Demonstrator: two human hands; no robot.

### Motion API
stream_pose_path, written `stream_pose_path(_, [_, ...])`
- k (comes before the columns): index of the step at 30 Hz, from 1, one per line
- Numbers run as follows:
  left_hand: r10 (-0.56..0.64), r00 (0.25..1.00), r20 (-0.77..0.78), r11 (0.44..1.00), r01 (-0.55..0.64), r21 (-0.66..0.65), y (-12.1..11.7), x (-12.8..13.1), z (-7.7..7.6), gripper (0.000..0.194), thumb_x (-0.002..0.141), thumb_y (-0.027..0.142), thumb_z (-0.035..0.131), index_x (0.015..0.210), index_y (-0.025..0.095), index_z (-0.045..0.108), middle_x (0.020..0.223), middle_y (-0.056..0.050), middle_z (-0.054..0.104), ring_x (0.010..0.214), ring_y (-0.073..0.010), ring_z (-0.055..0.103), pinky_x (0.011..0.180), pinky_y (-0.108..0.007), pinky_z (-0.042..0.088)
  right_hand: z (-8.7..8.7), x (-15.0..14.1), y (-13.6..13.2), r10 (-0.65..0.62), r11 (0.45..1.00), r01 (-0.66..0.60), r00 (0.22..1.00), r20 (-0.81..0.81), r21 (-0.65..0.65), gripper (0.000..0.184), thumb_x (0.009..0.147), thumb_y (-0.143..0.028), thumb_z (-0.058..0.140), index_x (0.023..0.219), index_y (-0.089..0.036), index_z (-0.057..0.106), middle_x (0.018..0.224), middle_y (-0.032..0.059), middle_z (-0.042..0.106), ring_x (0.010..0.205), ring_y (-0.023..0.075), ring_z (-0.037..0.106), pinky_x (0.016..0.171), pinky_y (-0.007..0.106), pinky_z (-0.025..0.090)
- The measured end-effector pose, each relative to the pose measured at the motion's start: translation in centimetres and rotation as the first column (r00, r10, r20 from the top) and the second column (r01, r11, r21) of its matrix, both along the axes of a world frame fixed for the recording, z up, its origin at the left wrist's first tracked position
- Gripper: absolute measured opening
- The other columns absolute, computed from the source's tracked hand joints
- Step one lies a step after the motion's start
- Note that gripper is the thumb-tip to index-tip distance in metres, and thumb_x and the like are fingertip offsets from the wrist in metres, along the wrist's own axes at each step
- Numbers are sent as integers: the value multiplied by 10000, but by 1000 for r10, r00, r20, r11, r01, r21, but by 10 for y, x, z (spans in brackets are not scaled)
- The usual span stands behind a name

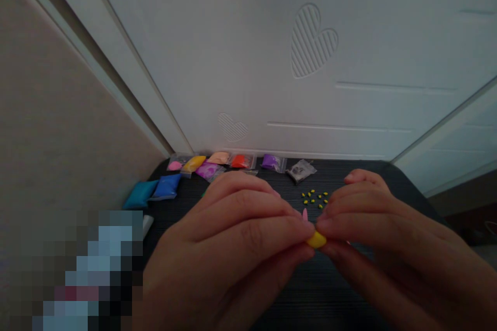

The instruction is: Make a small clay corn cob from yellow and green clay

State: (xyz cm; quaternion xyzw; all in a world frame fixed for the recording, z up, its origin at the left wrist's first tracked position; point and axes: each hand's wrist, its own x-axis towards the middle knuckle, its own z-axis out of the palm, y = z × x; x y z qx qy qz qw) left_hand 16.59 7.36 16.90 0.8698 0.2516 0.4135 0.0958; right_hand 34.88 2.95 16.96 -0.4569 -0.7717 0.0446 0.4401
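Both hands meet over the dark table, pinching a small yellow lump of modelling clay [316, 240] between their fingertips. My left hand [236, 238] has its thumb and forefinger closed on the lump's left side. From the right, the thumb and fingers of my right hand [380, 222] press on it, hiding part of its surface. A small pink pointed piece [305, 214] shows just behind the left fingertips; whether it lies on the table or is held, I cannot tell. Beyond the fingers lie several tiny yellow and dark green pieces [312, 200].
Along the back edge of the dark table [306, 289] lie clay packets: yellow [194, 164], red [240, 161], purple [271, 162] and a greyish one [301, 170]. Blue [166, 187] and teal packets [140, 194] sit at the left. A white panel [248, 62] rises behind.
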Motion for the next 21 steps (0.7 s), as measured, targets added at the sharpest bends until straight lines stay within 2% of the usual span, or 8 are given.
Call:
stream_pose_path(6, [22, 999, 29, 1000, -21, -11, -1, -2, -4, 162, 751, 219, 561, 892, 288, 600, 834, 15, 650, 841, -157, 586, 827, -335, 476, 1, -2, -2, -22, 1000, 22, 1000, -11, -4, 132, 746, -192, 563, 834, -272, 618, 741, -27, 661, 679, 139, 630, 850, 328, 449])
stream_pose_path(14, [4, 998, 65, 999, -2, -37, -2, 0, -5, 161, 736, 194, 581, 875, 273, 601, 823, 18, 649, 857, -151, 582, 805, -318, 484, 3, -5, -4, -61, 998, 61, 997, -36, -12, 120, 764, -209, 553, 818, -275, 637, 731, -27, 661, 701, 136, 632, 836, 310, 461])
stream_pose_path(21, [55, 990, 126, 997, -48, -63, -4, 2, -9, 137, 780, 224, 527, 875, 284, 606, 806, 12, 649, 850, -159, 589, 819, -346, 483, 3, -5, -5, -65, 998, 65, 997, -51, -12, 117, 765, -225, 559, 826, -281, 641, 744, -24, 665, 720, 144, 633, 834, 315, 464])
